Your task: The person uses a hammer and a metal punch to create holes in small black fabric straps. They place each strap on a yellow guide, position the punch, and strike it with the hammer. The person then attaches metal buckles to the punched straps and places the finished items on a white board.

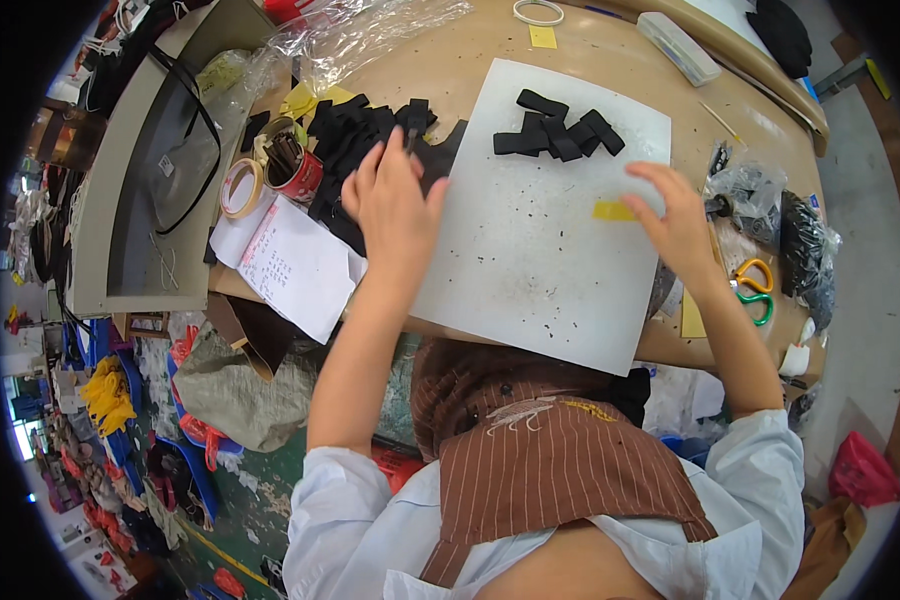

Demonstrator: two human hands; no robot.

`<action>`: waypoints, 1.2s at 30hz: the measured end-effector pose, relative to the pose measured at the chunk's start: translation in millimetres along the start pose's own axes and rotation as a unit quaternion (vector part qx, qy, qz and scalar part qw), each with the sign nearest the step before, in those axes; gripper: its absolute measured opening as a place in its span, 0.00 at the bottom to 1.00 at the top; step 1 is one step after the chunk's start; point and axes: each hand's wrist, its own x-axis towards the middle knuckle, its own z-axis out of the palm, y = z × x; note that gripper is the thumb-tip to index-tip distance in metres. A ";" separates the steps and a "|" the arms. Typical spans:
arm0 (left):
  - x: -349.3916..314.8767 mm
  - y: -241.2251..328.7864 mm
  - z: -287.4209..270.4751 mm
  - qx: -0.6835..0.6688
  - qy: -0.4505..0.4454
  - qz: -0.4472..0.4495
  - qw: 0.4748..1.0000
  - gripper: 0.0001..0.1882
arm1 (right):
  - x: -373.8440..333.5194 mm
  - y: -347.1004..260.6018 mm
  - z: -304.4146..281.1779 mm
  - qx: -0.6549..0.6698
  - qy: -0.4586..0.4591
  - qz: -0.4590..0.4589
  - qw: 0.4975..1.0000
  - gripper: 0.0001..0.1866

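Observation:
A white board (530, 270) lies on the table in front of me. Near its far edge rests a small pile of black fabric loops (560, 128), folded from flat band. My left hand (395, 205) hovers at the board's left edge, fingers apart, beside a larger heap of black fabric pieces (345, 150); whether its fingertips touch them I cannot tell. Over the board's right edge my right hand (675, 220) has its thumb and forefinger apart, with nothing seen between them. The thumb is close to a yellow strip (613, 211) on the board. Small dark specks dot the board.
To the left are a paper pad (295, 262), a tape roll (240, 190), a red tin (305, 180) and a grey bin (95, 240). Scissors (755, 290) and plastic-wrapped bundles (802, 250) lie at right. A clear box (678, 48) and a white ring (538, 12) sit farther back.

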 end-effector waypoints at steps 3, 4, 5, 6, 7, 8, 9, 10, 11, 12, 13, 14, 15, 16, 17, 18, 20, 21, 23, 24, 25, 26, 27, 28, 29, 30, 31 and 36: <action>29.1 4.5 27.4 -0.223 -0.120 0.021 0.967 0.32 | 22.7 19.6 20.7 -0.061 0.051 0.008 0.997 0.15; 33.5 11.8 40.1 -0.272 -0.136 0.040 0.952 0.26 | 29.4 22.5 27.2 -0.074 0.058 0.005 0.996 0.15; 35.2 14.9 52.4 -0.248 -0.160 0.049 0.954 0.23 | 35.3 25.1 31.9 -0.088 0.066 0.003 0.994 0.15; 39.3 20.7 54.0 -0.224 -0.188 0.060 0.954 0.20 | 38.3 30.2 35.2 -0.088 0.051 0.016 0.995 0.14; 38.5 22.4 50.4 -0.208 -0.179 0.056 0.960 0.19 | 40.9 34.6 37.9 -0.088 0.036 0.029 0.995 0.14; 33.9 23.9 42.9 -0.190 -0.171 0.051 0.965 0.19 | 42.1 36.7 38.5 -0.088 0.022 0.041 0.995 0.13; 27.8 25.8 29.9 -0.170 -0.164 0.045 0.971 0.19 | 41.8 34.0 36.4 -0.069 0.024 0.049 0.996 0.13; 16.9 28.7 19.8 -0.205 -0.171 0.038 0.963 0.19 | 40.0 28.8 27.5 -0.052 0.025 0.058 0.997 0.13; 3.7 32.2 7.2 -0.238 -0.177 0.030 0.954 0.19 | 37.9 22.4 17.8 -0.034 0.026 0.067 0.997 0.13; -9.8 41.0 -11.4 -0.256 -0.211 0.024 0.943 0.19 | 34.8 13.9 7.5 0.003 0.017 0.075 0.997 0.13; -23.8 53.5 -23.6 -0.280 -0.246 0.022 0.928 0.19 | 27.9 5.5 -6.9 0.034 0.009 0.088 0.996 0.13; -39.1 61.3 -31.5 -0.300 -0.263 0.034 0.916 0.18 | 21.1 -4.5 -18.2 0.069 0.002 0.098 0.993 0.13; -53.3 66.6 -38.6 -0.295 -0.272 0.039 0.915 0.19 | 14.6 -14.6 -24.7 0.097 -0.036 0.076 0.992 0.12; -64.4 68.8 -43.3 -0.290 -0.282 0.044 0.913 0.22 | 6.7 -23.9 -28.6 0.125 -0.074 0.055 0.988 0.12; -71.3 67.7 -44.6 -0.300 -0.274 0.041 0.913 0.25 | -1.5 -33.7 -28.7 0.145 -0.120 0.008 0.982 0.12; -75.7 67.8 -45.0 -0.311 -0.265 0.042 0.912 0.28 | -8.9 -43.9 -29.1 0.162 -0.162 -0.037 0.973 0.13; -76.8 68.0 -45.6 -0.332 -0.265 0.031 0.905 0.32 | -26.9 -57.6 -23.2 0.126 -0.200 -0.047 0.970 0.15; -73.1 65.6 -49.4 -0.337 -0.273 0.018 0.901 0.33 | -31.8 -62.1 -19.9 0.110 -0.218 -0.053 0.968 0.17; -69.8 64.5 -53.1 -0.344 -0.276 0.005 0.897 0.33 | -34.4 -69.2 -19.4 0.097 -0.231 -0.050 0.967 0.19; -68.7 64.1 -55.0 -0.345 -0.271 0.006 0.899 0.33 | -33.8 -71.9 -18.8 0.091 -0.237 -0.050 0.966 0.20; -68.3 63.9 -56.2 -0.346 -0.267 0.007 0.900 0.32 | -33.4 -73.2 -17.2 0.091 -0.235 -0.058 0.966 0.20; -68.9 64.0 -55.9 -0.351 -0.254 0.012 0.901 0.31 | -32.7 -73.6 -15.4 0.090 -0.234 -0.066 0.966 0.21; -71.1 64.8 -55.3 -0.356 -0.241 0.015 0.903 0.30 | -31.6 -74.4 -14.0 0.090 -0.235 -0.075 0.965 0.21; -73.8 65.0 -53.4 -0.354 -0.234 0.016 0.905 0.28 | -30.2 -75.1 -13.1 0.084 -0.242 -0.077 0.964 0.22; -76.4 65.1 -51.3 -0.352 -0.228 0.016 0.908 0.27 | -28.6 -75.6 -12.3 0.078 -0.249 -0.079 0.962 0.22; -80.5 65.1 -46.8 -0.345 -0.229 0.014 0.910 0.25 | -27.8 -75.7 -12.0 0.071 -0.257 -0.081 0.960 0.22; -82.5 65.2 -44.3 -0.338 -0.230 0.012 0.912 0.23 | -28.7 -75.0 -9.9 0.073 -0.254 -0.082 0.961 0.23; -81.5 68.1 -44.3 -0.331 -0.242 -0.003 0.912 0.18 | -38.7 -67.9 -2.7 0.091 -0.244 -0.059 0.964 0.27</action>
